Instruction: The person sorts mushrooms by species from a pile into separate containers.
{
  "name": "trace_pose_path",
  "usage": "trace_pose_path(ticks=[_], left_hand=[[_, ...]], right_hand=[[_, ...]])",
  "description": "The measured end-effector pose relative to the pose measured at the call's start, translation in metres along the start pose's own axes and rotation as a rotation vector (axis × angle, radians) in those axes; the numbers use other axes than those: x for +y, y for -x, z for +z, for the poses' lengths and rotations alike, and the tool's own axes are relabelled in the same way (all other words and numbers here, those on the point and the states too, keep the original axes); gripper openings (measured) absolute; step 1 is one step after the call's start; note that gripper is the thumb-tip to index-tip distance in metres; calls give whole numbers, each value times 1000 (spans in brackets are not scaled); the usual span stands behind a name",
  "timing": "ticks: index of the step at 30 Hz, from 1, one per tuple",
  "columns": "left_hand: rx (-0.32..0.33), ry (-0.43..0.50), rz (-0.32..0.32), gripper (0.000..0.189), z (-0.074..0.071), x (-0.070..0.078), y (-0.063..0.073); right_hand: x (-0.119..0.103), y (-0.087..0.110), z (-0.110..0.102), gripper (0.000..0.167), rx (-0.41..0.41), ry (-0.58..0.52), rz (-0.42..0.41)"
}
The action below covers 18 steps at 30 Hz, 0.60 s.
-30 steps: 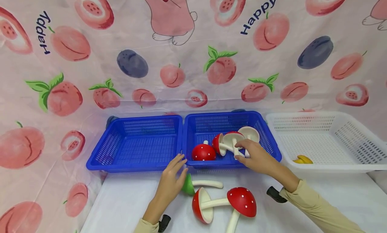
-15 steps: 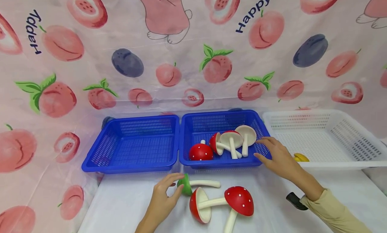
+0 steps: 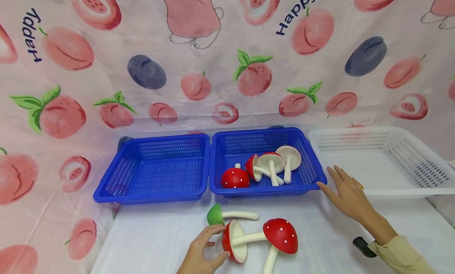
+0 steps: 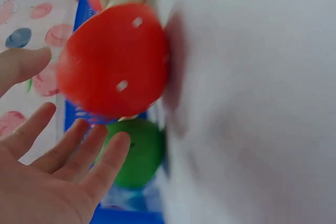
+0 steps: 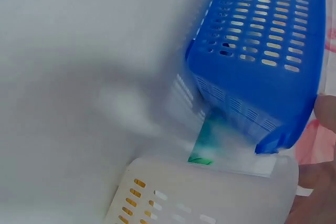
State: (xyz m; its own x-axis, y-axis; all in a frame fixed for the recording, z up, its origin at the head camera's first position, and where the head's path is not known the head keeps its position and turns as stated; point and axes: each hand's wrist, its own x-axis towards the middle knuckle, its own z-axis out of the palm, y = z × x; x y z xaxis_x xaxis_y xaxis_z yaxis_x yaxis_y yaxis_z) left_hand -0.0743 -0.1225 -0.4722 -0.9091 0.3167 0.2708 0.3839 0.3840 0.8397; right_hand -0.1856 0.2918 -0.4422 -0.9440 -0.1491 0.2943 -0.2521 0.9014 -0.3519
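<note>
My left hand (image 3: 200, 254) is beside a toy mushroom with a red, white-dotted cap (image 3: 241, 248) lying on its side on the table. Its thumb and fingers are spread about the cap; in the left wrist view a gap shows between fingers and the red cap (image 4: 115, 61). A second red mushroom (image 3: 281, 235) leans against the first one's stem. Just behind lies a green-capped mushroom (image 3: 215, 214). My right hand (image 3: 350, 199) holds nothing, fingers extended over the neighbouring rims of the middle blue basket (image 3: 263, 191) and the white basket (image 3: 394, 193). Its thumb is at the blue rim.
Several red-capped mushrooms (image 3: 235, 178) lie in the middle blue basket. Another blue basket (image 3: 153, 197) stands to its left. Yellow (image 5: 139, 183) shows through the white basket's slots in the right wrist view. A fruit-printed cloth (image 3: 195, 116) hangs behind the baskets.
My right hand has left the mushrooms in the middle basket and moved right, toward the white basket. The left hand has come down from the basket edge, past the green mushroom, to the red one.
</note>
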Motion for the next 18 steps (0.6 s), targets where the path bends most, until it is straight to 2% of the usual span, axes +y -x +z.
trace_pose_path(ticks=[4, 7, 11, 14, 18], left_hand=[[-40, -4, -76, 65, 13, -5, 5], [-21, -23, -138, 72, 20, -5, 4], [-8, -35, -234, 73, 26, -2, 5], [-19, -43, -226, 74, 30, -1, 5], [-42, -11, -171, 77, 36, -2, 4]], right_hand=[[4, 4, 3, 68, 9, 43, -43], [3, 5, 4, 64, 12, 67, -75], [-3, 4, 5, 60, -13, 19, -85], [-8, 2, 6, 59, -30, -9, -95], [-11, 0, 7, 62, -38, 8, -89]])
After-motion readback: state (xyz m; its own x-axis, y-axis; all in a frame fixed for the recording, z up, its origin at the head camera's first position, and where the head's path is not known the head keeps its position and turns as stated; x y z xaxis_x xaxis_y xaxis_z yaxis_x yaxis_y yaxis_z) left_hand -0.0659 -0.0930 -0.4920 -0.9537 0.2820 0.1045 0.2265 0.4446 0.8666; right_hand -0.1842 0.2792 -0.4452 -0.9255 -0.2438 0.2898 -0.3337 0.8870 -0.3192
